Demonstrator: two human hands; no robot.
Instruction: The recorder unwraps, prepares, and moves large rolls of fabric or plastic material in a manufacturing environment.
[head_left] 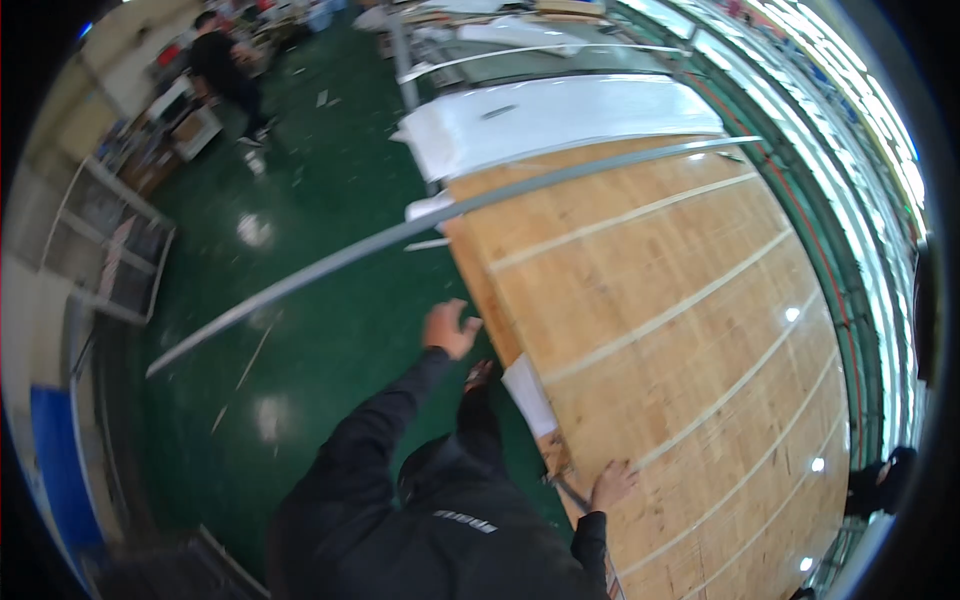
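Observation:
A large wooden table (640, 270) with pale stripes across its top stands along my right side. My right hand (614, 485) lies on the tabletop near its edge, fingers stretched out and nothing seen in them. Beside the table's left edge, my left hand (453, 330) hangs in the air with thumb and fingers apart, holding nothing. Beyond both hands, a long grey bar (400, 235) lies across the far part of the table and sticks out far to the left over the floor. White paper (530, 395) pokes out at the table's side, between my hands.
White sheeting (560, 115) covers a surface beyond the wooden table. A person in dark clothes (222, 70) stands at the far left by a cluttered bench. A metal-framed rack (110, 240) stands at the left wall. Thin strips (255, 360) lie on the green floor (330, 330).

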